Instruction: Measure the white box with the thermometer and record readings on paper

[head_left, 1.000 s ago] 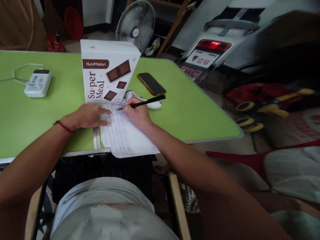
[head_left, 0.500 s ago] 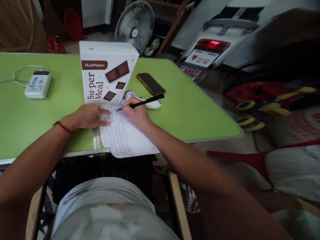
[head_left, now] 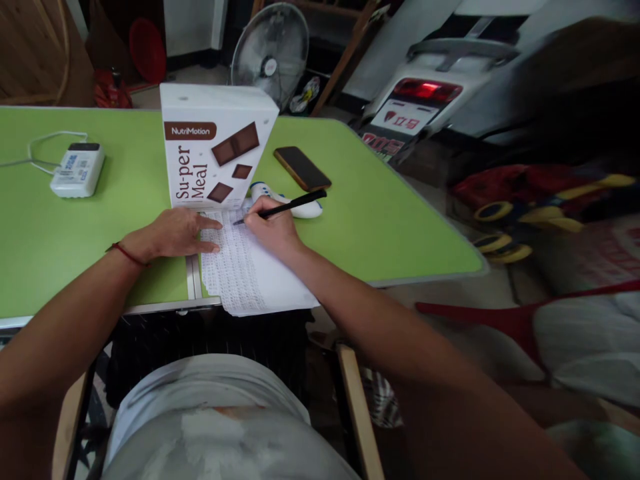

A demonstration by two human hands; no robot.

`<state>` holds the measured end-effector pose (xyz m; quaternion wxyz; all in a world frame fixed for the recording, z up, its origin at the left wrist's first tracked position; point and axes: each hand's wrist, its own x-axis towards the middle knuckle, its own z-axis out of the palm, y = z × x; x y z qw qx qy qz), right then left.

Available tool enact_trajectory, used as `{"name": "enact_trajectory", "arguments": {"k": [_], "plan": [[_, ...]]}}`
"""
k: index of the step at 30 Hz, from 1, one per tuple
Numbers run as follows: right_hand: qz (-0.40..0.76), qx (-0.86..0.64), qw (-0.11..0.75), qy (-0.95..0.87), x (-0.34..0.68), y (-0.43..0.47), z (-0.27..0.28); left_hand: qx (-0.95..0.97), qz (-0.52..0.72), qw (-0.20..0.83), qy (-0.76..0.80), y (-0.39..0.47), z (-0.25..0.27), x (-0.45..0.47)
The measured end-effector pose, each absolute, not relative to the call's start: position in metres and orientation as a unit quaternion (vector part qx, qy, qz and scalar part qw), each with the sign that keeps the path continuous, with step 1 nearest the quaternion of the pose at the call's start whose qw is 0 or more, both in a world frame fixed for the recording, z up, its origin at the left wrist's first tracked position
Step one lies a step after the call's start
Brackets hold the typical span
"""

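Observation:
My right hand (head_left: 273, 223) is closed around a black pen (head_left: 295, 202), its tip on the written part of a stack of paper (head_left: 280, 283). Rows of small handwriting fill the left part of the top sheet, and the right part is blank. My left hand (head_left: 183, 233) lies open at the paper's left edge, thumb and index finger spread over the sheet. Directly behind the paper stands a white NutriMotion box (head_left: 217, 147). A white and blue device (head_left: 307, 209), shaped like a handheld thermometer, lies partly hidden behind my right hand.
On the green table (head_left: 390, 233) a phone (head_left: 303, 168) lies right of the box. A white adapter (head_left: 79, 170) with a cable sits at the left. Beyond the table stand a fan (head_left: 270, 57) and a scooter (head_left: 430, 87). Chair armrests flank my lap.
The pen tip has shifted very slightly along the written lines, and the pen's rear end has dipped a little. My left hand stays in place.

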<state>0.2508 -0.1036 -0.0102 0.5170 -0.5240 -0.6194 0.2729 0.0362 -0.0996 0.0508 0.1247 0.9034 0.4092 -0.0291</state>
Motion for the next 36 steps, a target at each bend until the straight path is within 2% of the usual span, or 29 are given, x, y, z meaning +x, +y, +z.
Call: {"name": "enact_trajectory", "arguments": {"k": [23, 36], "plan": [[0.253, -0.532, 0.533, -0.607, 0.2516, -0.1007, -0.0141, 0.918, -0.002, 0.116, 0.378, -0.0956, 0.0465, 0.0318], [0.281, -0.528, 0.528, -0.604, 0.2532, -0.1036, -0.0111, 0.918, -0.004, 0.120, 0.378, -0.0967, 0.0478, 0.0330]]}}
